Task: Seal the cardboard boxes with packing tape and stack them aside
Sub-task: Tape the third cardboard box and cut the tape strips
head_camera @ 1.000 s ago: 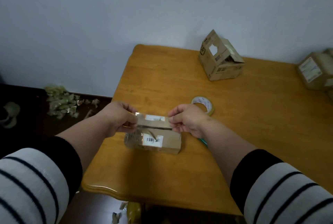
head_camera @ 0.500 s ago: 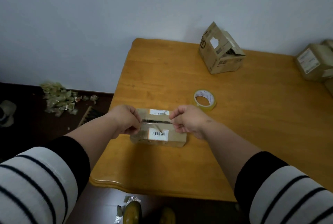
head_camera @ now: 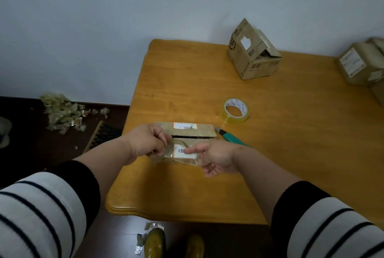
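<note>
Underneath, orange wooden table (head_camera: 187,191), white wall (head_camera: 104,18).

L hand (head_camera: 148,143) & R hand (head_camera: 216,159) pinch clear tape strip (head_camera: 180,157) over flat brown cardboard box (head_camera: 194,131) on orange wooden table (head_camera: 187,83); clear tape roll (head_camera: 234,111), green cutter (head_camera: 232,138) nearby.

Cardboard boxes: three in plain view. One flat box (head_camera: 194,131) lies at the middle, one open-flapped box (head_camera: 252,54) stands at one o'clock, and one labelled box (head_camera: 360,64) sits at two o'clock, with parts of more boxes behind and below it, too cropped to count. Tape rolls: one (head_camera: 235,112). Green-handled cutters: one (head_camera: 230,136). Hands: two, the left hand (head_camera: 148,143) and the right hand (head_camera: 216,157). Benches: one (head_camera: 187,195).
</note>
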{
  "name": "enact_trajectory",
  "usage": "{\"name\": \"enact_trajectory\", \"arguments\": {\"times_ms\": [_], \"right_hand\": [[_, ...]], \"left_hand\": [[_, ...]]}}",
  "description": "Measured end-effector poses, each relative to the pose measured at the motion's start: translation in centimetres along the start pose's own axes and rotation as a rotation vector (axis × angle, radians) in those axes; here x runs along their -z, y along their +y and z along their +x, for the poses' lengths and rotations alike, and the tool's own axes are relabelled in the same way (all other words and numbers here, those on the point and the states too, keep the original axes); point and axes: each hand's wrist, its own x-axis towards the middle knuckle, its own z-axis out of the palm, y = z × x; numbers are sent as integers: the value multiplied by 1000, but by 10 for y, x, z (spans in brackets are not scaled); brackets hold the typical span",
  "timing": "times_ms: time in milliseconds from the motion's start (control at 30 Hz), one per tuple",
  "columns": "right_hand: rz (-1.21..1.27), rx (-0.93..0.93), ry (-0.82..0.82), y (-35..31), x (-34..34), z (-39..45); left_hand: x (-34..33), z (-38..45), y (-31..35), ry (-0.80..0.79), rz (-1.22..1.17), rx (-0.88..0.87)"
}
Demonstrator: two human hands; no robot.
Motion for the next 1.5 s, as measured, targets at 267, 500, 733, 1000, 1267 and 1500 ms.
{"name": "enact_trajectory", "arguments": {"times_ms": [267,500,733,1000,1267,1500], "right_hand": [[33,-39,55,3,6,1],[89,11,123,7,15,6],[101,27,163,14,19,7],[127,99,370,13,20,17],[-82,120,594,9,18,25],[21,81,583,2,22,29]], "left_hand": [[-4,9,4,-22,24,6],[-11,16,-3,31,11,-16],[-24,20,-8,11,-10,-28],[-34,24,-9,97,-9,-69],[-48,29,-16,297,98,-87],[-45,39,-12,318,32,-22]]}}
